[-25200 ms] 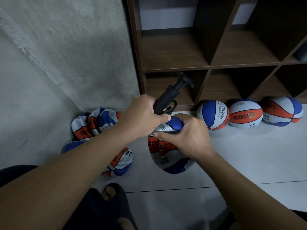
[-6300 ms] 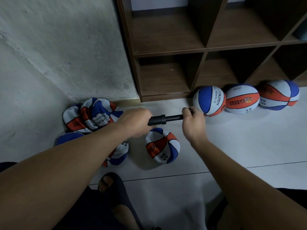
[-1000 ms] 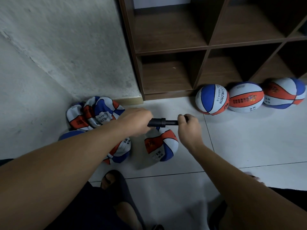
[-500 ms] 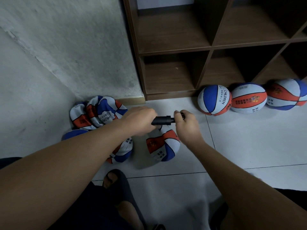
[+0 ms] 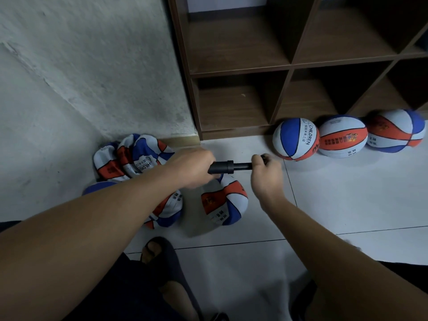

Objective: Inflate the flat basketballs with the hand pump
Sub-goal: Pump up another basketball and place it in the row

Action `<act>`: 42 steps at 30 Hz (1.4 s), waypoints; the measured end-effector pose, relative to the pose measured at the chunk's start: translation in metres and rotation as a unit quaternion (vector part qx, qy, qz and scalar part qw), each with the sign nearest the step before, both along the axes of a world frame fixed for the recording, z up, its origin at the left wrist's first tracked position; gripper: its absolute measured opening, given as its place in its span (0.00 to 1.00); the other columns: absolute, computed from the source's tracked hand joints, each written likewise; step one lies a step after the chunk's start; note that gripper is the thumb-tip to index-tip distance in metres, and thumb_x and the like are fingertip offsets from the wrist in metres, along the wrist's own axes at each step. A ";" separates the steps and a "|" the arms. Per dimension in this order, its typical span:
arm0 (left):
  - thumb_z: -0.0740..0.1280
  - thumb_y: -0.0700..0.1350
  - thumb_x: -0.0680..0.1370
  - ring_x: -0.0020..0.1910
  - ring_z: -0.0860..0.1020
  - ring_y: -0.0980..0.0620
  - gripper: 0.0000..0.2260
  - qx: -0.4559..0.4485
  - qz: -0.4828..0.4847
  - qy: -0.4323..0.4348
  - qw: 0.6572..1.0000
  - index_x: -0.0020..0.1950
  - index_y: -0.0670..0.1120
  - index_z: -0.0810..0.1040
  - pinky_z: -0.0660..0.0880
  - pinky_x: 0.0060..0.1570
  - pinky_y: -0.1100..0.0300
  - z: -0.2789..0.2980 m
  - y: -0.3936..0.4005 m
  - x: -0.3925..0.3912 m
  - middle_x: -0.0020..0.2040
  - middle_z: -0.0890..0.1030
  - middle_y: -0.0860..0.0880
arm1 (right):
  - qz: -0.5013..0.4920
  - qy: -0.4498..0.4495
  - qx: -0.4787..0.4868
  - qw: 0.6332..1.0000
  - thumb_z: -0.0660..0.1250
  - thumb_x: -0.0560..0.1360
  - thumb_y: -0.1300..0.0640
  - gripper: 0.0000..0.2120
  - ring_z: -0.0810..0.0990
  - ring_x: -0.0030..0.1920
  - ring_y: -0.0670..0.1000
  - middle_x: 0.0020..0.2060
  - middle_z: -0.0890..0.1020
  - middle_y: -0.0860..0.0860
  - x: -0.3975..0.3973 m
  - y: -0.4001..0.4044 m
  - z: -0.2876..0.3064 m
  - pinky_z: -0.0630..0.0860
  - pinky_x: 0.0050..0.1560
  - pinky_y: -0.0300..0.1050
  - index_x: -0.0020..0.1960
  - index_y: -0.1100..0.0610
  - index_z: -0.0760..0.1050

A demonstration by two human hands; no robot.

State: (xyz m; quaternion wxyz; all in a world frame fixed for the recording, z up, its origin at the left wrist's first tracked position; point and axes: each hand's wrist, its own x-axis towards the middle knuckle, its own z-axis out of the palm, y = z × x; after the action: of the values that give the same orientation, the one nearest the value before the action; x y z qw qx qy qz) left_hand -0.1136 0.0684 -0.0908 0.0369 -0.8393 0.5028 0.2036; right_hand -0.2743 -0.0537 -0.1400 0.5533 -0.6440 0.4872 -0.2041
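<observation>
Head view: your left hand [image 5: 192, 167] grips the pump [image 5: 222, 167]; right hand [image 5: 266, 169] fingers curl round its handle.
Risk: needle may slip from the ball [image 5: 224, 202] as you stroke.

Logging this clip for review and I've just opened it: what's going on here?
A person is working a black hand pump held level above the floor: the left hand grips its barrel, the right hand grips the handle end. Below it sits a part-filled, wrinkled basketball. Several flat balls are heaped by the wall on the left, and three round balls line the foot of the wooden shelf.
</observation>
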 end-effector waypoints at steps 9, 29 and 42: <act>0.71 0.55 0.83 0.37 0.81 0.49 0.12 0.013 0.004 0.016 1.000 0.41 0.55 0.77 0.71 0.34 0.55 0.003 -0.006 -0.009 0.39 0.80 0.51 | 0.053 -0.019 -0.006 0.998 0.61 0.86 0.55 0.14 0.68 0.28 0.43 0.34 0.71 0.52 0.013 0.022 -0.004 0.64 0.28 0.38 0.47 0.65 0.72; 0.71 0.59 0.82 0.33 0.79 0.50 0.16 0.005 -0.004 -0.022 1.000 0.40 0.52 0.78 0.70 0.31 0.57 0.000 -0.002 0.006 0.36 0.80 0.51 | -0.022 -0.044 0.079 0.996 0.65 0.79 0.46 0.12 0.67 0.35 0.54 0.33 0.68 0.52 0.003 -0.008 -0.011 0.67 0.38 0.53 0.42 0.52 0.70; 0.72 0.59 0.81 0.35 0.81 0.50 0.13 -0.003 0.023 0.024 0.999 0.43 0.52 0.81 0.70 0.33 0.57 -0.007 -0.006 -0.006 0.36 0.82 0.51 | 0.065 -0.036 0.033 0.997 0.62 0.86 0.46 0.18 0.73 0.33 0.49 0.33 0.73 0.51 0.016 0.010 -0.013 0.72 0.37 0.48 0.45 0.59 0.73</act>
State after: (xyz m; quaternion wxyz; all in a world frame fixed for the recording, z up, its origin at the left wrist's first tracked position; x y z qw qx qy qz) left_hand -0.1195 0.0628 -0.0978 0.0172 -0.8456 0.4847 0.2230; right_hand -0.2582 -0.0438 -0.1526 0.6033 -0.6482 0.4304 -0.1748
